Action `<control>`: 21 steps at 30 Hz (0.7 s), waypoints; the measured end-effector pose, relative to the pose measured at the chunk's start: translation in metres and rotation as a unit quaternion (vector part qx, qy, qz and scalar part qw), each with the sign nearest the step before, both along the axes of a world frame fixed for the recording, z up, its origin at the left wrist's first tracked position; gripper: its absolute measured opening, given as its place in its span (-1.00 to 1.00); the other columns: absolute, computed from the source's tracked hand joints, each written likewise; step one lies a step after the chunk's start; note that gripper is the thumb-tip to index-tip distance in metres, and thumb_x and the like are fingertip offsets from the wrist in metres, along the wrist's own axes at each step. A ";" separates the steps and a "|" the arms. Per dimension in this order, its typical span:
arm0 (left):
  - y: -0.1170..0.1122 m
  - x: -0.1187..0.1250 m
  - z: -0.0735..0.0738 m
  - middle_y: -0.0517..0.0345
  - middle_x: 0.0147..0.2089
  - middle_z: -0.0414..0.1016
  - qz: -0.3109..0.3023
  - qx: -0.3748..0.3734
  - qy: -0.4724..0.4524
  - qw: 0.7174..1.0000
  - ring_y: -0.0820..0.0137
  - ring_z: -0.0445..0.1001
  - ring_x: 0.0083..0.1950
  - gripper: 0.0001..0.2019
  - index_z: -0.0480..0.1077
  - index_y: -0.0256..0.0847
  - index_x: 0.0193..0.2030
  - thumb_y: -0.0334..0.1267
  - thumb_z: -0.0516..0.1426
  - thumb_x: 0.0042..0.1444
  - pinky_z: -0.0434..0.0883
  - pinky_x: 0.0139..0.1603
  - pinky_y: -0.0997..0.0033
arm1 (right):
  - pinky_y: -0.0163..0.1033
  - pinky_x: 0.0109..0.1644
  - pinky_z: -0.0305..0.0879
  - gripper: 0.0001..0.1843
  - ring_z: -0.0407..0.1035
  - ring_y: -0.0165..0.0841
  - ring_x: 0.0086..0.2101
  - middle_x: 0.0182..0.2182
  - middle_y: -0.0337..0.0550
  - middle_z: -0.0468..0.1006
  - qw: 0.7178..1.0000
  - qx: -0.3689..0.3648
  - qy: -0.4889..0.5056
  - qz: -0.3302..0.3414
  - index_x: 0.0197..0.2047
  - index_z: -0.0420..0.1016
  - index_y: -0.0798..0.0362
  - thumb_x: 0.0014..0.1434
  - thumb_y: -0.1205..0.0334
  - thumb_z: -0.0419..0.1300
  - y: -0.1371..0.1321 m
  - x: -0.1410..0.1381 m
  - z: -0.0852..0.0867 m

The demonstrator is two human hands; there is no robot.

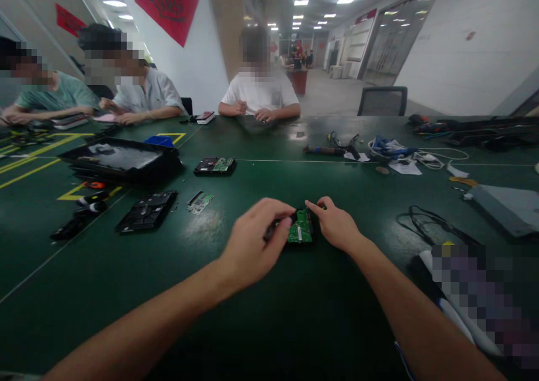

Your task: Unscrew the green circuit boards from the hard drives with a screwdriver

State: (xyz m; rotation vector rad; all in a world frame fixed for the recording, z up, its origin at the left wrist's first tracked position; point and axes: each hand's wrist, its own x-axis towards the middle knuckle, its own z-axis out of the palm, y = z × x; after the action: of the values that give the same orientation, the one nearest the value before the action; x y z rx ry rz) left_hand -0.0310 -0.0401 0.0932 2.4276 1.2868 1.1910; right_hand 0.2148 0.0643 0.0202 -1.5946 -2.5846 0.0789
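A hard drive (pixel 300 232) with its green circuit board facing up lies on the dark green table, between my two hands. My left hand (pixel 256 237) is closed over the drive's left side, fingers and thumb brought together around a small dark object (pixel 268 233). Most of that object is hidden, so its kind cannot be made out. At the drive's far right edge, my right hand (pixel 334 221) touches the corner with the index finger stretched along it and the other fingers curled in.
Left of my hands lie a loose circuit board (pixel 201 202), a black plastic cover (pixel 147 211) and another hard drive (pixel 214 166). Beyond is a black tray (pixel 122 159). Cables (pixel 391 146) and a grey metal box (pixel 505 207) lie to the right. Several people sit across the table.
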 end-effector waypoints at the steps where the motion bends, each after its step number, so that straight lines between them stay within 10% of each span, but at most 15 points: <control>1: 0.001 0.007 -0.010 -0.02 0.10 0.54 -0.021 -0.008 0.008 1.000 0.25 0.54 0.10 -0.77 0.45 -0.21 0.17 -0.29 0.14 0.44 0.57 0.14 0.13 | -0.13 -0.12 0.44 -0.37 0.58 -0.14 -0.06 0.44 0.02 0.28 1.000 0.004 -0.001 0.010 0.51 0.28 -0.19 0.43 0.31 0.00 0.001 0.000 0.000; 8: 0.009 0.040 -0.079 -0.15 0.22 0.44 -0.077 -0.014 0.137 0.987 0.02 0.37 0.30 -0.64 0.37 -0.21 0.28 -0.33 0.12 0.37 0.38 0.37 -0.18 | -0.08 0.23 0.43 -0.50 0.50 -0.13 0.19 0.51 -0.15 0.24 0.996 -0.002 0.037 0.076 0.41 0.43 -0.09 0.50 0.20 -0.02 0.007 0.004 -0.004; 21: 0.004 0.029 -0.073 -0.19 0.33 0.32 -0.094 -0.054 0.166 0.980 -0.03 0.28 0.39 -0.48 0.24 -0.20 0.40 -0.21 0.18 0.35 0.29 0.45 -0.20 | -0.17 -0.01 0.41 -0.67 0.56 -0.20 -0.04 0.10 -0.01 0.61 0.998 0.023 0.038 0.038 0.09 0.58 0.02 0.50 0.22 0.00 -0.001 0.004 0.004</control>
State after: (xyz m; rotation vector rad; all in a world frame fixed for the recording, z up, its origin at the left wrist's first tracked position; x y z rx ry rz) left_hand -0.0018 -0.0358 0.0207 2.6732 1.1277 0.6714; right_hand 0.2192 0.0635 0.0240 -1.4489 -2.5690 0.0839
